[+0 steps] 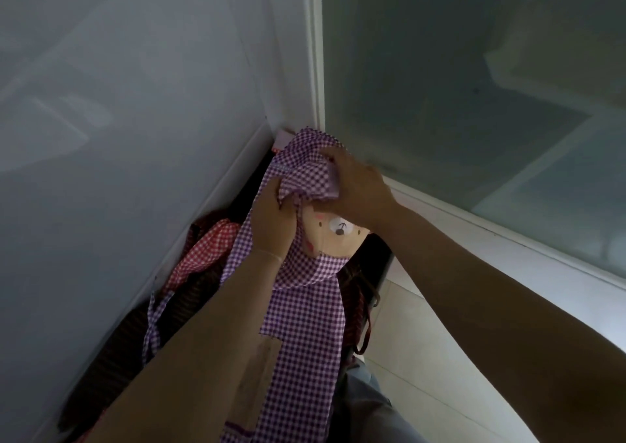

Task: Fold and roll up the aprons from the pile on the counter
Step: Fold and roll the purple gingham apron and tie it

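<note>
A purple-and-white checked apron (305, 317) with a tan bear face lies folded into a long narrow strip along the dark counter (379, 266). Its far end is bunched into a small fold near the corner. My right hand (355, 185) grips that bunched fold from the right, fingers curled over it. My left hand (271, 225) pinches the same end from the left, just below the bunch. A loose purple checked strap (154, 320) trails to the left of my left forearm.
Under and left of the purple apron lies a pile with a red checked apron (206, 249) and a dark striped one (111, 368). A pale wall (118, 137) runs along the left, frosted glass (474, 86) on the right. Light floor tiles (433, 358) show beyond the counter edge.
</note>
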`<state>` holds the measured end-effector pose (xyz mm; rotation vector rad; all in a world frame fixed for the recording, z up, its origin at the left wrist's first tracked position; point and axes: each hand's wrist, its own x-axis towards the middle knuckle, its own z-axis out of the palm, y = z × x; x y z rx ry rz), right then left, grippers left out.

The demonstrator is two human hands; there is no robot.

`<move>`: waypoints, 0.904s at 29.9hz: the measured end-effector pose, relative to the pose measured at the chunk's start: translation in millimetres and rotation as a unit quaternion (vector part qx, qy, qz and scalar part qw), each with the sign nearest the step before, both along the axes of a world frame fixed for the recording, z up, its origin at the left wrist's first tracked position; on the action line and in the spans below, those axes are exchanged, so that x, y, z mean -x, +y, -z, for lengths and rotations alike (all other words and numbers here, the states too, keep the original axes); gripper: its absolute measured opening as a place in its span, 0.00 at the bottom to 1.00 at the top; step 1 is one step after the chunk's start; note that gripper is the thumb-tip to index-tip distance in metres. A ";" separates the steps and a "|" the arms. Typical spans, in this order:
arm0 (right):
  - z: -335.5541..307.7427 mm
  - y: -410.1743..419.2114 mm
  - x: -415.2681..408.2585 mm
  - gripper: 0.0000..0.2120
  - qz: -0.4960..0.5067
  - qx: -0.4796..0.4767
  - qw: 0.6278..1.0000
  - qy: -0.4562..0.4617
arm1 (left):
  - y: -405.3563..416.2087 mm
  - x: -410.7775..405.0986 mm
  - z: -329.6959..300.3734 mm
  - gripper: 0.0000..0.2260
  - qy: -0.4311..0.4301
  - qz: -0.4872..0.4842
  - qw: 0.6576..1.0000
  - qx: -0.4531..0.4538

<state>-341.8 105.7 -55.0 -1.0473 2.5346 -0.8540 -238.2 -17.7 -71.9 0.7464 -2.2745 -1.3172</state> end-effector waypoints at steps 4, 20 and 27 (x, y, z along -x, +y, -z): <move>23.0 18.1 19.6 0.22 0.058 -0.221 0.967 0.116 | -23.9 4.4 6.4 0.08 -0.006 -0.046 0.996 -0.078; -72.8 41.5 66.9 0.18 0.105 0.037 0.974 -0.196 | -98.3 49.1 -7.8 0.11 -0.135 -0.053 0.988 0.052; -33.5 26.8 22.4 0.14 0.317 0.277 0.906 -0.038 | -91.6 62.6 7.1 0.17 -0.273 0.096 0.955 -0.069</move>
